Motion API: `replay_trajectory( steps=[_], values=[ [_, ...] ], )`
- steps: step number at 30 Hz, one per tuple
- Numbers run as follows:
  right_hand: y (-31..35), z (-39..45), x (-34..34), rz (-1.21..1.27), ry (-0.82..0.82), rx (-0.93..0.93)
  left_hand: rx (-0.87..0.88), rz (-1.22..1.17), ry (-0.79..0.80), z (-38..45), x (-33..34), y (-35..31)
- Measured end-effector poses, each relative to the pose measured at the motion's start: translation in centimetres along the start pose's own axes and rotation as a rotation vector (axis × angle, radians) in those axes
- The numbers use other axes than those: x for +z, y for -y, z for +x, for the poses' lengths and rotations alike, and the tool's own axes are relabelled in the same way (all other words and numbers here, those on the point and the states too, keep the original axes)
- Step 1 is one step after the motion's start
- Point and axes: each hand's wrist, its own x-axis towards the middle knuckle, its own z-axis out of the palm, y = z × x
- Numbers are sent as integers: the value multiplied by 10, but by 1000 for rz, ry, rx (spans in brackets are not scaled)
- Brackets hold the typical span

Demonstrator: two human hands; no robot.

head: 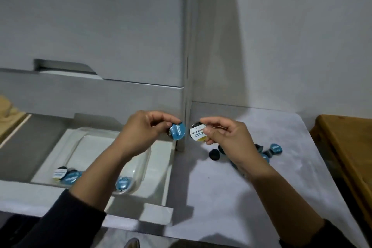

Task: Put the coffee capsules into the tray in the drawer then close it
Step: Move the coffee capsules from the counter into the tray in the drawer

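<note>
Pinching one capsule each, left hand (pixel 145 127) and right hand (pixel 225 137) hover over white sheet (pixel 261 187) beside open drawer (pixel 159 215).

The open drawer (pixel 161 187) juts out at the bottom of the cabinet (pixel 100 36), with the tray (pixel 159 159) in its right part. Three capsules (pixel 69 175) lie in the tray's near end. Right of the drawer, more capsules (pixel 274 149) lie in a heap on the floor (pixel 261 197), behind the right hand (pixel 227 137). The left hand (pixel 141 129) is above the tray, each hand holding a capsule.
</note>
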Motion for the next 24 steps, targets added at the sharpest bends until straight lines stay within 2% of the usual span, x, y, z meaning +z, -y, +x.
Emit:
replay_trajectory(
  steps=[3,6,11,14,20,24],
  values=[
    [2,18,56,-41,136,-17,-15,151,45,2,-65,33],
    [-4,40,123,-109,234,49,-45,283,124,6,-128,82],
    [-40,72,213,-301,283,208,-79,473,343,18,-192,152],
    [-63,82,242,-421,219,316,-80,535,424,26,-203,181],
    [-90,88,282,-339,160,470,-82,577,569,29,-212,228],
    [-101,91,293,-346,144,537,-46,574,604,32,-212,237]
  ],
)
